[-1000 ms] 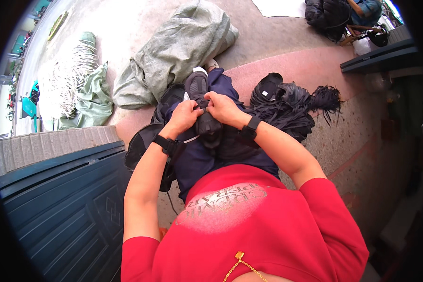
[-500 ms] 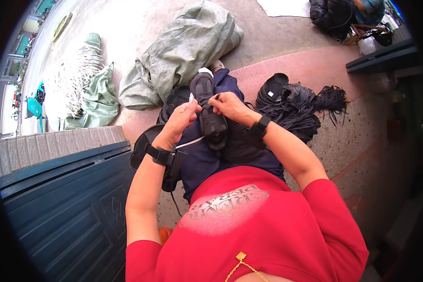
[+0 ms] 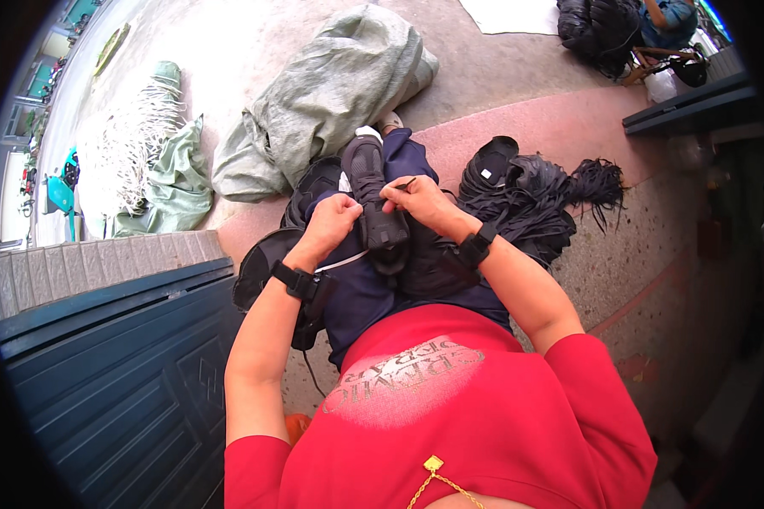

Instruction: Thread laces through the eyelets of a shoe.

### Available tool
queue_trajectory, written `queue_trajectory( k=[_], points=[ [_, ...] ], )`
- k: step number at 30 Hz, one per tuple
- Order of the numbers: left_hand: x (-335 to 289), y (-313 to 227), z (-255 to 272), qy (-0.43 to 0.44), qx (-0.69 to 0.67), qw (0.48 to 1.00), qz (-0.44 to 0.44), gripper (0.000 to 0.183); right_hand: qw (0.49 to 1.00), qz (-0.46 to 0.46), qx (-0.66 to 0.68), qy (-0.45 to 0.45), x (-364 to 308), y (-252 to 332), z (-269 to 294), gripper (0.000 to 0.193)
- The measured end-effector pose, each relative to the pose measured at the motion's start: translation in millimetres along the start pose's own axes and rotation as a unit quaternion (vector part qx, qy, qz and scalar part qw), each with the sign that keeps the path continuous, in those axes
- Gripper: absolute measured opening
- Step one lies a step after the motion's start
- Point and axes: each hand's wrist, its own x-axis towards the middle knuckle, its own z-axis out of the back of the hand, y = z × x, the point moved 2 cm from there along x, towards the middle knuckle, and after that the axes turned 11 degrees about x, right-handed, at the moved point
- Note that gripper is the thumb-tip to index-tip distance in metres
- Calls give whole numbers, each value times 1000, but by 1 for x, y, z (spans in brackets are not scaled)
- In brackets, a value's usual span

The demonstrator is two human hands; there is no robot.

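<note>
A black shoe lies across the person's lap on dark blue trousers, toe pointing away. The left hand is curled shut against the shoe's left side, gripping it. The right hand rests on the shoe's right side, fingers pinched together on a thin dark lace. Both wrists carry black bands. Just right of the lap lies a heap of black laces with a shoe sole on it. A grey-green sack lies on the ground ahead, and a dark blue door stands to the left.
</note>
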Motion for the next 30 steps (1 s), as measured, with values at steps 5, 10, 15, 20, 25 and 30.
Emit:
queue_trajectory(
  k=[5,10,15,20,25,30],
  points=[
    [10,0,-1,-44,154,984,-85,17,998,-40,45,17,-1,5,-1,18],
    [18,-17,1,-18,316,935,-160,15,996,-56,73,12,-2,5,-1,17],
    [26,-18,5,32,254,955,-146,16,995,-67,71,24,0,3,2,17],
    [21,-11,1,45,167,980,-96,16,994,-72,83,22,1,0,7,18],
    [12,-7,-13,-147,289,910,-259,12,995,-66,76,21,3,1,9,18],
    [4,-6,-16,-210,267,894,-292,10,993,-72,95,19,3,-1,10,18]
  ],
)
